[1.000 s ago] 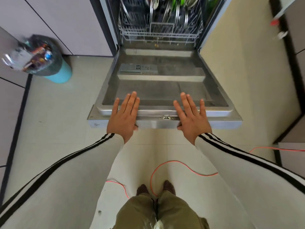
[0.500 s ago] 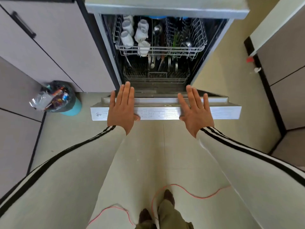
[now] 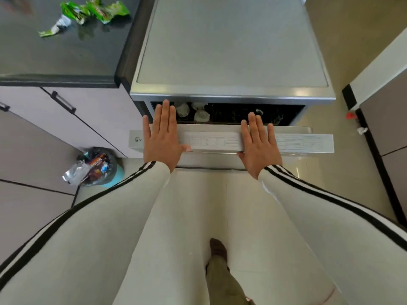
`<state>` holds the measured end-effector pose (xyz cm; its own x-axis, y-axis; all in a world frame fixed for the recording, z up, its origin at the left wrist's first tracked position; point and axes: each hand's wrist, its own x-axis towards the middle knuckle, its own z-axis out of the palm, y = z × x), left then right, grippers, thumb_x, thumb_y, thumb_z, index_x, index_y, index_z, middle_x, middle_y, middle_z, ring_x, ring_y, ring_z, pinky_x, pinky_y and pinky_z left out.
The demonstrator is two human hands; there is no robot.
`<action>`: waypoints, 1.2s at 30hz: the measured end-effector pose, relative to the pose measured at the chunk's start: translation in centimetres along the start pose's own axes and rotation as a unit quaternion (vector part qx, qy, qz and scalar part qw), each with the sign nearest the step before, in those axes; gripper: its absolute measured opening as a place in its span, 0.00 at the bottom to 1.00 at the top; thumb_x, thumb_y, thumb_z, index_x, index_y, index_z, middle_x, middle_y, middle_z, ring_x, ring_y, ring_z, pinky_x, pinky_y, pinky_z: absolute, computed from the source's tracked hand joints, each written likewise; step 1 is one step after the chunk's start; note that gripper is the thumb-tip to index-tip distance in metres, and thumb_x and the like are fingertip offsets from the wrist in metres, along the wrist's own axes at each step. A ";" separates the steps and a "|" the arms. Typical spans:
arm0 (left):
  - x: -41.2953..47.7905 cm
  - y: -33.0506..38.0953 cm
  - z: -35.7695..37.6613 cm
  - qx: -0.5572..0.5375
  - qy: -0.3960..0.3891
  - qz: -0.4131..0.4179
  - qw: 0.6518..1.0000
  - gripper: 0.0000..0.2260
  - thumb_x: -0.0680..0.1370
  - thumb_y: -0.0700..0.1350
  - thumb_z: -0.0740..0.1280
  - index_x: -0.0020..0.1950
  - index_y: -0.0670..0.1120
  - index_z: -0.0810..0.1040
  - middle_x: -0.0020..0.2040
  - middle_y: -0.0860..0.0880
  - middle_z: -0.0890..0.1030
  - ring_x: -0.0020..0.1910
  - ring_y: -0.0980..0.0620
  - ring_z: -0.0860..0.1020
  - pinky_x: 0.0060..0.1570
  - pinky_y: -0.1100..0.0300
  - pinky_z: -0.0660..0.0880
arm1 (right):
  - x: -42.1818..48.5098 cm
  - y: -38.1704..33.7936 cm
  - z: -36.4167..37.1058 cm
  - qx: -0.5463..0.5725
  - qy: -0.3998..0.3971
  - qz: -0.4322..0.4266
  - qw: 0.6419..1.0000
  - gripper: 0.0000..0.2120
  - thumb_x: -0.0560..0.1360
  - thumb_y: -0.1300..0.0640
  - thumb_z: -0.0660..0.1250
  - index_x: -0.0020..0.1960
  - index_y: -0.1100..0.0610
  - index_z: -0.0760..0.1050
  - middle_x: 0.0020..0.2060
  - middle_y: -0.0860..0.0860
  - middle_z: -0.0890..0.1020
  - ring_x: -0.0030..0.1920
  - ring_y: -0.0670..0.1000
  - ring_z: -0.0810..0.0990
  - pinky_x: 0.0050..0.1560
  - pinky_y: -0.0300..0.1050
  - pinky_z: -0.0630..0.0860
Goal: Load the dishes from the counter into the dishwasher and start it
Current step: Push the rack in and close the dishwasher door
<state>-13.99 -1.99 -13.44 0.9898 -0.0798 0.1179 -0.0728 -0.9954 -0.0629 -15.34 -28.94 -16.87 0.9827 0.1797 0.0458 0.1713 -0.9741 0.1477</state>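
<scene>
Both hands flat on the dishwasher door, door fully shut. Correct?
No. Head view: the left hand and right hand lie flat on the door, but it is ajar; a dark gap above it shows white cups inside.

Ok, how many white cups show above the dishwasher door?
3, right of the left hand: one cup beside its fingers, a second cup right of it near the top, a third cup below that by the door. Others may be hidden.
</scene>
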 end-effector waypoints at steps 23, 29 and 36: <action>16.0 -0.3 0.6 0.012 -0.095 0.134 0.986 0.41 0.79 0.53 0.67 0.81 0.39 0.44 0.81 0.41 0.45 0.80 0.41 0.45 0.78 0.42 0.46 | 14.1 3.5 -3.2 0.084 0.066 0.033 0.994 0.41 0.63 0.51 0.80 0.70 0.60 0.67 0.69 0.55 0.70 0.68 0.58 0.66 0.68 0.52 0.61; 15.9 0.0 0.2 0.012 -0.106 0.120 0.987 0.42 0.79 0.52 0.66 0.80 0.39 0.43 0.81 0.41 0.43 0.80 0.42 0.44 0.78 0.41 0.46 | 14.1 2.8 -3.6 0.076 0.052 0.047 0.995 0.40 0.65 0.51 0.79 0.71 0.60 0.65 0.69 0.56 0.69 0.69 0.59 0.65 0.70 0.53 0.61; 16.3 -0.2 -1.0 -0.011 -0.164 0.120 0.979 0.38 0.81 0.46 0.63 0.81 0.41 0.40 0.81 0.43 0.39 0.80 0.44 0.40 0.78 0.42 0.44 | 13.7 2.3 -3.9 0.068 0.030 0.055 0.996 0.37 0.70 0.54 0.74 0.73 0.61 0.61 0.72 0.58 0.65 0.72 0.60 0.63 0.73 0.55 0.61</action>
<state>2.07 -3.17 -10.48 0.9294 -0.2939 -0.2231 -0.3076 -0.9511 -0.0285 -1.80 -28.19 -12.01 0.9906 0.0745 0.1146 0.0746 -0.9972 0.0031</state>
